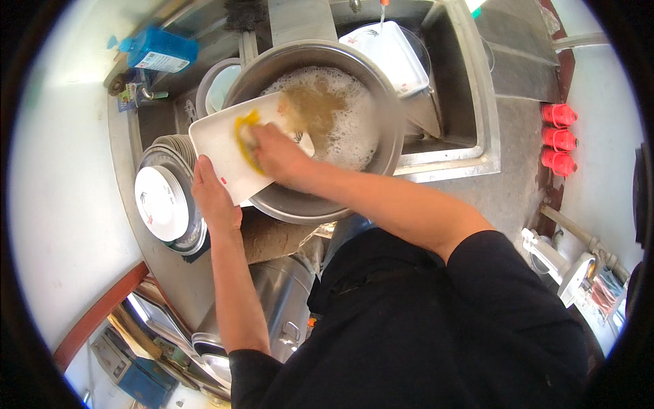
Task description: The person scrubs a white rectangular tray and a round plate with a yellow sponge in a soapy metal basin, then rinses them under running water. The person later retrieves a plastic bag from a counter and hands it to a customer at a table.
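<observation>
My left hand (212, 191) is closed on the left edge of a white rectangular dish (225, 143), holding it tilted over the near left part of a large steel basin (320, 208). My right hand (279, 153) presses a yellow scrubbing pad (244, 146) on the dish's face, its fingers bunched round the pad and blurred. The basin holds foamy water (347, 129) with a brownish patch in the middle.
Stacked plates (153, 201) sit left, below a blue bottle (160, 49). Bowls (211, 78) are behind the basin. Another white dish (388, 58) lies under running water in the right sink. Three red containers (558, 140) line the right wall; a steel pot (279, 286) stands below.
</observation>
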`<control>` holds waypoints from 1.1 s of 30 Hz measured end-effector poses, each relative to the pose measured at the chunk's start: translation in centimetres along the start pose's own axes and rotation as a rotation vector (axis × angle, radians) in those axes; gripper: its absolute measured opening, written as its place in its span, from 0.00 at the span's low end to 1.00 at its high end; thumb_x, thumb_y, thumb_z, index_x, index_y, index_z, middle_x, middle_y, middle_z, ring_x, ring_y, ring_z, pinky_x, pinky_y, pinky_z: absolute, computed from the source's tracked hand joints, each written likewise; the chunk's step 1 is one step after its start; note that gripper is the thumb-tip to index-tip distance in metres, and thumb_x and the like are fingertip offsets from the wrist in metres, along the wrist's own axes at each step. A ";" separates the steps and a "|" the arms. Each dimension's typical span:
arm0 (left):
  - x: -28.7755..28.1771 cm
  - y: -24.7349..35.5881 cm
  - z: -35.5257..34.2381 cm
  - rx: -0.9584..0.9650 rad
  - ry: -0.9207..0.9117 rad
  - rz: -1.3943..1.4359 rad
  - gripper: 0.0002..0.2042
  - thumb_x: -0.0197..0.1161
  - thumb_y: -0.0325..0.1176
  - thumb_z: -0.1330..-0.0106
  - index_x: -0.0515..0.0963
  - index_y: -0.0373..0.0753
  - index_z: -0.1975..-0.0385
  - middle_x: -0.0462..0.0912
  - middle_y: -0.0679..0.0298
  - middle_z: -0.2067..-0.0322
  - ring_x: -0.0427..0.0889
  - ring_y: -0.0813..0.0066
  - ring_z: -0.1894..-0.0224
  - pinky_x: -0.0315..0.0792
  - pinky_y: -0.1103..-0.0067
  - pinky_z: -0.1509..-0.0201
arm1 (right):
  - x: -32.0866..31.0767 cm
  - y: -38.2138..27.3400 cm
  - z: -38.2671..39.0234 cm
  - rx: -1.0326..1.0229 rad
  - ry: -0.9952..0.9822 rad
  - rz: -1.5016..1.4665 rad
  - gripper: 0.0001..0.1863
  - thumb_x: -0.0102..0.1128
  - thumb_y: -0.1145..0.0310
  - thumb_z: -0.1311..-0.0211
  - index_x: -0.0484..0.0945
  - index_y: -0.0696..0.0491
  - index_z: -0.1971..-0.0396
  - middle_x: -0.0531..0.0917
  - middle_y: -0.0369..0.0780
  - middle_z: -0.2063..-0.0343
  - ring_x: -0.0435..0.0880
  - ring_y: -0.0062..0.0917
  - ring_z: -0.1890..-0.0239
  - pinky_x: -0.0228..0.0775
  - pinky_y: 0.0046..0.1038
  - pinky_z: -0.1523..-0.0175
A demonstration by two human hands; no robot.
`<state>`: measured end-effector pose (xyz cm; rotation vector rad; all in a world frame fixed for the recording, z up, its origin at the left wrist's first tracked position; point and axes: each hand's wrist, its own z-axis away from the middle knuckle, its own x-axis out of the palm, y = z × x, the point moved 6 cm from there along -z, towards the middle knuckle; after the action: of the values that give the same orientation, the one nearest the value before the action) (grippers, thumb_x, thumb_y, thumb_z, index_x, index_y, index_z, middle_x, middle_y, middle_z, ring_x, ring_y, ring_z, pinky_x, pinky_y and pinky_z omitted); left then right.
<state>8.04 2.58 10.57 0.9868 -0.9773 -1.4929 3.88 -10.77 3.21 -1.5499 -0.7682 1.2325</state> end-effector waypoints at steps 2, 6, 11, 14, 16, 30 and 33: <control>-0.3 0.3 0.1 -0.007 -0.039 -0.004 0.19 0.47 0.42 0.21 0.73 0.30 0.47 0.81 0.60 0.56 0.82 0.74 0.57 0.77 0.78 0.54 | -1.5 -0.7 1.2 0.144 -0.204 -0.068 0.21 0.51 0.74 0.38 0.71 0.58 0.44 0.78 0.56 0.53 0.78 0.51 0.51 0.69 0.43 0.42; 0.0 0.6 0.0 -0.014 -0.040 -0.041 0.20 0.47 0.43 0.22 0.73 0.30 0.46 0.81 0.59 0.55 0.82 0.73 0.55 0.78 0.76 0.53 | -5.0 6.1 -1.4 0.249 -0.138 0.237 0.19 0.50 0.69 0.34 0.73 0.55 0.45 0.78 0.55 0.51 0.80 0.48 0.50 0.72 0.43 0.43; 0.5 0.2 0.0 -0.069 0.016 0.063 0.23 0.46 0.46 0.22 0.71 0.30 0.43 0.81 0.57 0.52 0.82 0.69 0.52 0.78 0.74 0.49 | -5.9 7.7 -1.1 0.250 -0.124 0.441 0.19 0.51 0.66 0.33 0.75 0.55 0.45 0.82 0.53 0.54 0.82 0.42 0.49 0.73 0.40 0.44; 0.9 0.0 0.0 -0.137 -0.026 0.175 0.25 0.45 0.48 0.22 0.70 0.30 0.42 0.80 0.57 0.49 0.82 0.67 0.50 0.77 0.73 0.48 | -4.8 5.6 -2.2 0.494 -0.132 -0.091 0.19 0.52 0.65 0.35 0.77 0.56 0.47 0.83 0.51 0.52 0.82 0.41 0.49 0.73 0.40 0.44; 1.0 0.0 -0.3 -0.140 -0.024 0.161 0.25 0.44 0.49 0.22 0.70 0.31 0.42 0.80 0.57 0.49 0.82 0.67 0.50 0.78 0.72 0.49 | -1.5 4.5 -4.0 0.374 -0.012 -0.423 0.17 0.54 0.62 0.35 0.79 0.56 0.52 0.84 0.45 0.64 0.83 0.32 0.62 0.75 0.32 0.55; 0.7 1.3 -1.3 -0.042 -0.170 0.029 0.18 0.54 0.31 0.27 0.70 0.29 0.41 0.81 0.59 0.53 0.81 0.74 0.53 0.77 0.77 0.49 | -11.4 5.6 -1.2 0.177 0.039 0.527 0.17 0.53 0.64 0.34 0.80 0.58 0.53 0.77 0.53 0.49 0.81 0.43 0.49 0.75 0.41 0.45; 1.0 1.4 -1.3 -0.078 -0.147 0.057 0.19 0.54 0.32 0.27 0.69 0.29 0.40 0.81 0.59 0.53 0.82 0.73 0.53 0.77 0.77 0.50 | -9.9 8.1 -0.7 0.217 0.070 0.563 0.17 0.52 0.64 0.35 0.80 0.58 0.53 0.78 0.52 0.48 0.81 0.42 0.49 0.75 0.40 0.44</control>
<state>9.62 1.33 11.34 0.7959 -1.0351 -1.5610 0.96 -22.48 -1.04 -1.6696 -0.1353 1.5922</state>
